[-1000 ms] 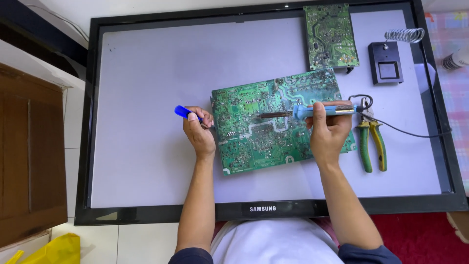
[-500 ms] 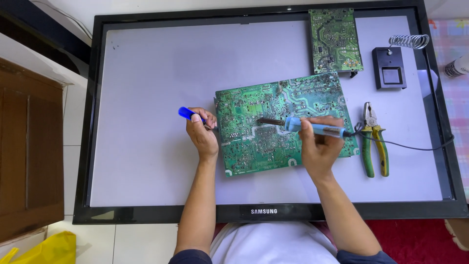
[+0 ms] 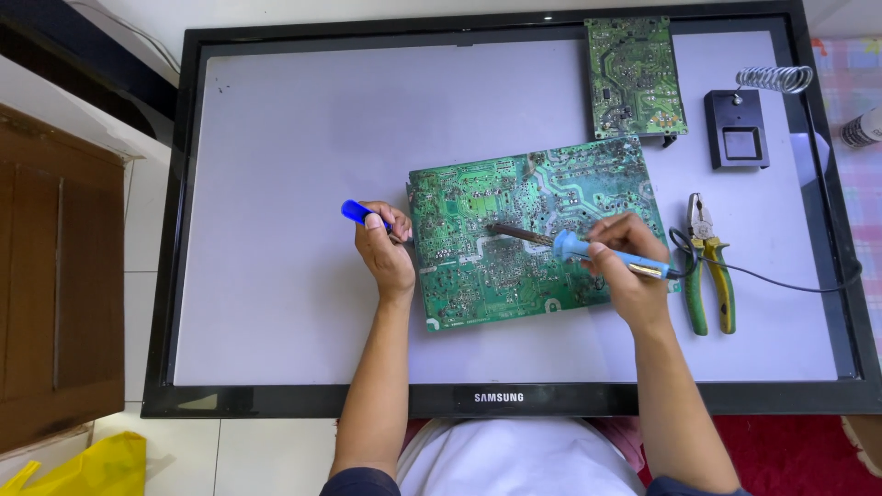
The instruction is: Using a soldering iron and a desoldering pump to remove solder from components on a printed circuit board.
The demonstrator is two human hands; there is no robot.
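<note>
1. The large green circuit board [image 3: 537, 230] lies flat on the white panel of a big flat screen [image 3: 276, 184], near its middle.
2. The right hand [image 3: 629, 276] grasps a blue soldering iron [image 3: 588, 250] like a pen; its dark tip rests on the middle of the board.
3. The left hand [image 3: 386, 253] is closed around a small blue-handled tool [image 3: 358, 213], just at the left edge of the board.
4. I judge the work is at heating one joint. The next move calls for a steady tip and for bringing the left tool close.
5. Pliers [image 3: 709, 262], an iron stand [image 3: 740, 124] and a smaller board [image 3: 636, 78] lie to the right.
</note>
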